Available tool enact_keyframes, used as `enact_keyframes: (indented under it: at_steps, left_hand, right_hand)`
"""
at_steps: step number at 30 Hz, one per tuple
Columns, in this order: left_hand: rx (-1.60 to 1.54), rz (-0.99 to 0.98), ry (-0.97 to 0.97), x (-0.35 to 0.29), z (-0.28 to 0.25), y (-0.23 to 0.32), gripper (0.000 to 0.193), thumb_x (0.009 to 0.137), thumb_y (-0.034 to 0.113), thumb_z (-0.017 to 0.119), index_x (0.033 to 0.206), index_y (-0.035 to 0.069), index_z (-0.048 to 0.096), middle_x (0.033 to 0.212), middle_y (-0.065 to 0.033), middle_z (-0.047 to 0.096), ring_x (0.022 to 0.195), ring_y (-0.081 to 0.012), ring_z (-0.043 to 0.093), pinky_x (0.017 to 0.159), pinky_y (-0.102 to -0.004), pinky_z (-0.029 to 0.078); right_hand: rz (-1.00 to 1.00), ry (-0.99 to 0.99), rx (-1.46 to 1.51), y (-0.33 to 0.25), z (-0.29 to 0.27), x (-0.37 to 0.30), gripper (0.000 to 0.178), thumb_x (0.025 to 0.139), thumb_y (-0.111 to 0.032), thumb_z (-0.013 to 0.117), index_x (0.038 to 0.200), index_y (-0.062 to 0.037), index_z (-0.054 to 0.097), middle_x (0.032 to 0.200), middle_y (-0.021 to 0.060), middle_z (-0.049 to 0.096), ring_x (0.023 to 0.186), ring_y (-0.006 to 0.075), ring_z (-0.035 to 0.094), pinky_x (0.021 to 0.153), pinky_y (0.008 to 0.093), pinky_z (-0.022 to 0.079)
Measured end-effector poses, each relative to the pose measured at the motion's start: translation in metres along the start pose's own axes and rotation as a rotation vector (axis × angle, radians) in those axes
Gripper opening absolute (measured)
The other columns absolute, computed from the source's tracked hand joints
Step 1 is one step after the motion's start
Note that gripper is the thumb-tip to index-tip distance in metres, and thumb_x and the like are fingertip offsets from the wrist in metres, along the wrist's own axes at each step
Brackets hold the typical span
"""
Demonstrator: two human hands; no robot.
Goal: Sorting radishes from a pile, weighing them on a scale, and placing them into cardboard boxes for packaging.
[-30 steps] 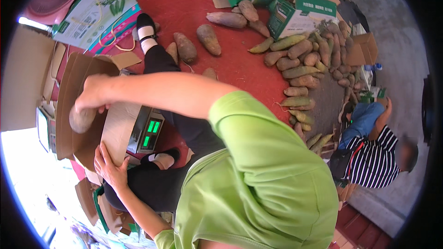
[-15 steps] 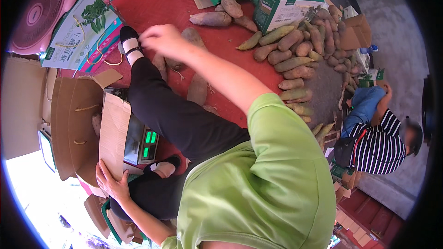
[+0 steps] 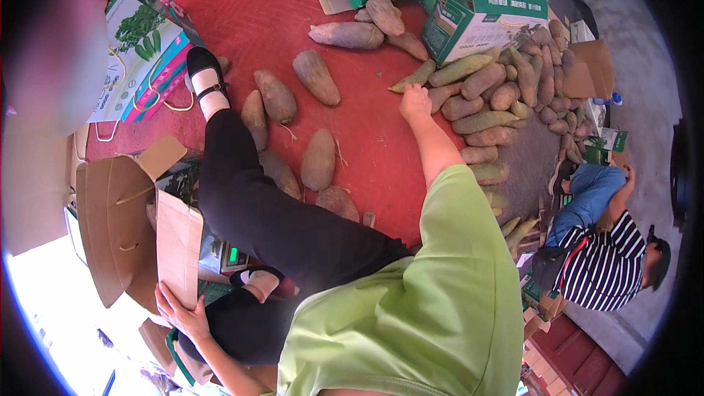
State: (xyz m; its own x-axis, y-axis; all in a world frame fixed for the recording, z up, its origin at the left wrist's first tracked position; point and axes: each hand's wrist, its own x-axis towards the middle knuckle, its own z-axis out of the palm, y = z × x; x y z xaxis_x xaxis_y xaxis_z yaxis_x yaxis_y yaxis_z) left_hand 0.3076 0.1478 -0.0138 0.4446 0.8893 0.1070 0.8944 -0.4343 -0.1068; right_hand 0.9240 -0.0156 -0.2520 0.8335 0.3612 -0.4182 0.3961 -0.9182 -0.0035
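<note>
At lower left, my left hand [image 3: 181, 317] grips the lower end of a brown cardboard flap [image 3: 178, 249], thumb on one side and fingers on the other. The flap belongs to an open carton [image 3: 110, 227] that sits against a scale with a lit green display [image 3: 233, 254]. My right hand [image 3: 416, 103] reaches out to the pile's left edge, fingers bunched beside the tip of a green radish [image 3: 415, 77] and the end of a brownish radish [image 3: 443, 95]. Whatever lies in those fingers is hidden.
Several soil-covered radishes [image 3: 317, 77] lie loose on the red mat [image 3: 242, 15]. Green-and-white cartons [image 3: 480, 18] stand behind the pile. A printed box [image 3: 136, 51] with cord handles is at left, beside a blurred pink fan [image 3: 55, 29]. A person in a striped shirt [image 3: 603, 253] sits at right.
My right hand has swung from near my foot on the left across to the radish pile on the right. My left hand stays on the flap. The view has shifted slightly.
</note>
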Motion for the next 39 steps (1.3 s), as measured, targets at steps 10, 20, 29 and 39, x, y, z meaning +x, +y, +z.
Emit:
enact_keyframes:
  at_steps: [10,20,29,39]
  left_hand:
    - [0.006,-0.003,-0.027,0.006,0.005,0.002,0.096,0.062,0.051,0.071,0.139,0.008,0.033,0.133,-0.0189,0.038,0.121,-0.038,0.036,0.102,-0.0505,0.028]
    - [-0.023,-0.063,-0.077,0.004,0.004,0.002,0.096,0.057,0.035,0.074,0.139,0.006,0.033,0.133,-0.0198,0.037,0.121,-0.0389,0.035,0.103,-0.0499,0.027]
    - [-0.061,-0.12,-0.08,0.008,-0.004,0.01,0.097,0.052,0.019,0.078,0.137,0.005,0.034,0.135,-0.0202,0.036,0.124,-0.0394,0.033,0.104,-0.0481,0.027]
    - [-0.046,-0.101,-0.09,0.016,-0.015,0.008,0.086,0.051,0.022,0.079,0.129,0.006,0.044,0.13,-0.0154,0.042,0.119,-0.0374,0.038,0.101,-0.0479,0.028]
  right_hand:
    - [-0.281,0.053,-0.422,0.003,0.027,0.048,0.034,0.089,-0.019,0.047,0.123,-0.0197,0.05,0.132,0.0013,0.043,0.123,0.0213,0.04,0.09,0.0448,0.041]
    - [-0.376,-0.036,-0.735,-0.013,0.015,0.059,0.027,0.089,-0.022,0.048,0.114,-0.0217,0.057,0.115,-0.0025,0.052,0.112,0.0175,0.046,0.084,0.0402,0.041]
    - [-0.499,0.033,-0.418,-0.023,0.013,0.043,0.022,0.089,-0.025,0.049,0.107,-0.0175,0.057,0.107,0.0019,0.058,0.106,0.0237,0.052,0.082,0.0453,0.042]
    - [-0.628,0.051,-0.17,-0.038,0.014,-0.049,0.033,0.081,-0.017,0.061,0.113,-0.0153,0.053,0.113,0.0038,0.056,0.107,0.0273,0.05,0.085,0.0434,0.044]
